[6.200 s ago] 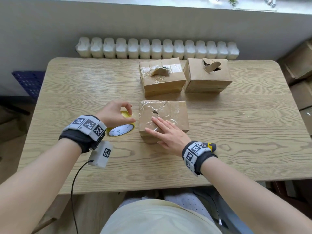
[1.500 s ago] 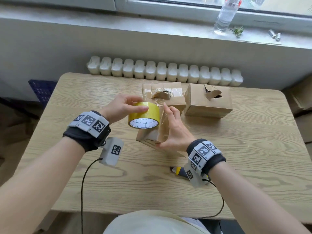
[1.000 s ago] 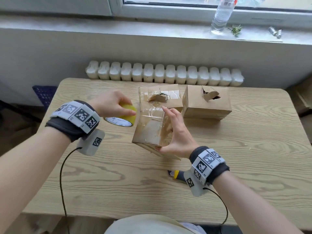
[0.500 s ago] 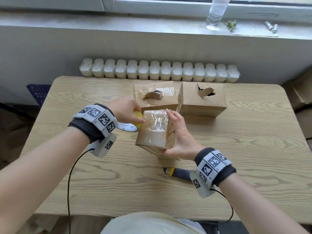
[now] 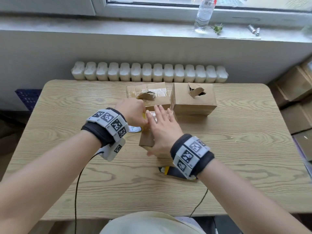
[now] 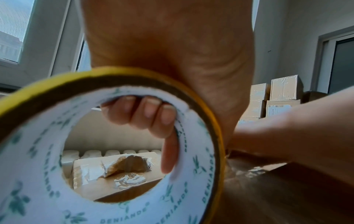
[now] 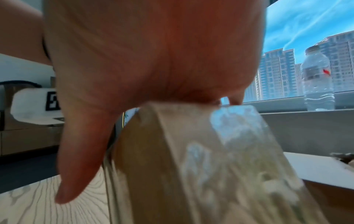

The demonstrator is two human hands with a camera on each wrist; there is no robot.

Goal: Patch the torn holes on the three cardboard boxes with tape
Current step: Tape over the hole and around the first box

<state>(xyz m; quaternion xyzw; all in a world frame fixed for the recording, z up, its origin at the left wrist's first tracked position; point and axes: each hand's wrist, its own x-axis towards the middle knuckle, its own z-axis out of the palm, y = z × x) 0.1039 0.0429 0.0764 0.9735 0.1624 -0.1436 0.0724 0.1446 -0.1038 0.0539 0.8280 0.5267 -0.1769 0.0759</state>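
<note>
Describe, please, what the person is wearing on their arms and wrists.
Both forearms are bare, without sleeves. Each wrist has a black band carrying white square-patterned marker tiles. A white marker-tagged module hangs under the left wrist, and a thin black cable trails from each.

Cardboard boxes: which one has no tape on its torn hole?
The far right box: bare cardboard around its open tear, while the other two show shiny tape.
</note>
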